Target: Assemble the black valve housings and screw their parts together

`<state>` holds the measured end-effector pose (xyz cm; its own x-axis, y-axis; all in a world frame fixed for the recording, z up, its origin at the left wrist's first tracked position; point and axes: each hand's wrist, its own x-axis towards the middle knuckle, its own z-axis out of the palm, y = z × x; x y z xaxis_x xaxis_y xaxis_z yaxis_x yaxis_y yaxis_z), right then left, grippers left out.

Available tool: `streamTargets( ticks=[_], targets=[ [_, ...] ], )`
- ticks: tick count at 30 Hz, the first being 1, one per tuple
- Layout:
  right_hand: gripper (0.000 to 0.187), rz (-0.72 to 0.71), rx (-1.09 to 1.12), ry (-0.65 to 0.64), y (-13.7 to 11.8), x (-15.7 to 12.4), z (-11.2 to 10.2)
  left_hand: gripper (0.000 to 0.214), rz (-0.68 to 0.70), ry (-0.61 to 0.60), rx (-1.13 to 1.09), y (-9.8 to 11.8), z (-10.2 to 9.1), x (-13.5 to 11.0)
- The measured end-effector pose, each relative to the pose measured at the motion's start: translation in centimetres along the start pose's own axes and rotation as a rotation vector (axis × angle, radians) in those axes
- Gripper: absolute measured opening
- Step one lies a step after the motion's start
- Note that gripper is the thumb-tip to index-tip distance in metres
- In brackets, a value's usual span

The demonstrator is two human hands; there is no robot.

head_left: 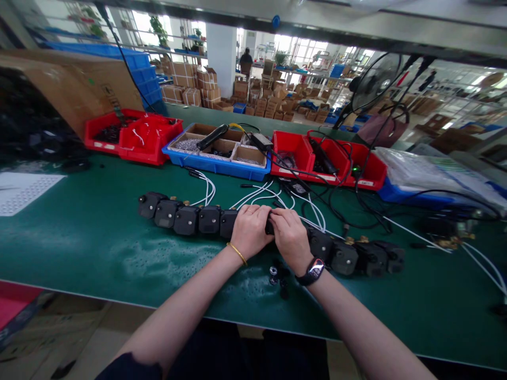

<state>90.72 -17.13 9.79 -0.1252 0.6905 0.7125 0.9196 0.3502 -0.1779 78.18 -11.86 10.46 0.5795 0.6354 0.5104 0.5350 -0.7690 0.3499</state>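
Head view: pinching dark part (pixel 270 227) between nearly closed hands (pixel 251 230), midway along black housing row (pixel 209 219) running nine-to-three o'clock.

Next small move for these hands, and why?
Probably press the black piece firmly before letting go: the left hand and right hand meet on it, mid-row between black housings, while small round parts lie loose nearby on the green mat, held by neither hand.

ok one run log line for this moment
left hand: on dark part; right hand: on same part; beside: black units; beyond: white cables
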Motion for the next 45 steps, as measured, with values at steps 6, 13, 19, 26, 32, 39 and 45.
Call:
streamTargets(
  ticks=[6, 13, 19, 26, 32, 39, 45],
  targets=[
    [0.018, 0.004, 0.007, -0.002, 0.3, 0.2, -0.1, 0.038, 0.001, 0.000, -0.002, 0.0, 0.0, -0.1],
    [0.025, 0.021, -0.054, -0.121, -0.2, -0.6, -1.6, 0.039, 0.014, -0.015, 0.031, 0.2, -0.1, -0.2],
    [0.028, -0.006, 0.010, -0.169, -0.8, -5.7, -5.6, 0.070, 0.179, -0.127, 0.192, -1.6, -1.9, -3.4],
    [0.032, 0.292, 0.008, -0.290, -1.3, -12.8, -4.5, 0.058, 0.075, -0.080, 0.260, -3.3, -2.7, -4.1],
    [0.037, 0.321, -0.011, -0.289, -1.9, -12.2, -3.2, 0.053, 0.060, -0.059, 0.238, -3.4, -3.2, -3.7],
    [0.020, 0.298, 0.212, -0.035, -2.2, -5.7, -5.2, 0.053, 0.142, -0.134, 0.133, -4.5, -4.6, -1.8],
    [0.017, 0.137, 0.172, 0.027, -3.9, 2.7, -0.2, 0.051, 0.040, -0.074, 0.076, -5.1, -4.3, -1.4]
  ],
)
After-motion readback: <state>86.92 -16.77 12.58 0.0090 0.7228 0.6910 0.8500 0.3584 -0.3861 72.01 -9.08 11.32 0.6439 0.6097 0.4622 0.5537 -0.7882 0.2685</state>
